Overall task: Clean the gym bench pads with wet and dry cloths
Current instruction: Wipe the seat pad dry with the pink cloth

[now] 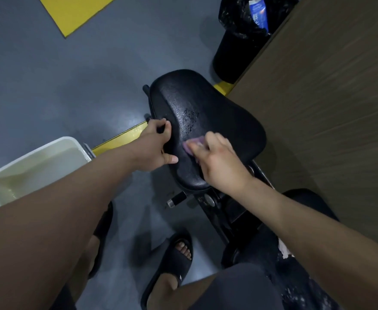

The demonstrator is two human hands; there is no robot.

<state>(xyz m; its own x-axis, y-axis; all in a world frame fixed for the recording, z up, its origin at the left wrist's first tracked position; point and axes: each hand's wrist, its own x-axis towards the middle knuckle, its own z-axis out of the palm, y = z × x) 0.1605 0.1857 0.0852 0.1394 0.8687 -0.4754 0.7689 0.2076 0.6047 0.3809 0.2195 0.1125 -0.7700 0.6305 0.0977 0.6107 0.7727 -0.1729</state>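
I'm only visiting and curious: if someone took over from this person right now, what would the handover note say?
Left hand: grips the left edge of the black seat pad.
Right hand: holds a purple cloth against the pad's near part.
White tub of water: on the floor, left of the bench.
Done: a wet patch shows mid-pad, so wiping has begun.
Left: the rest of this pad, the second pad at lower right, then drying. No dry cloth is in view.
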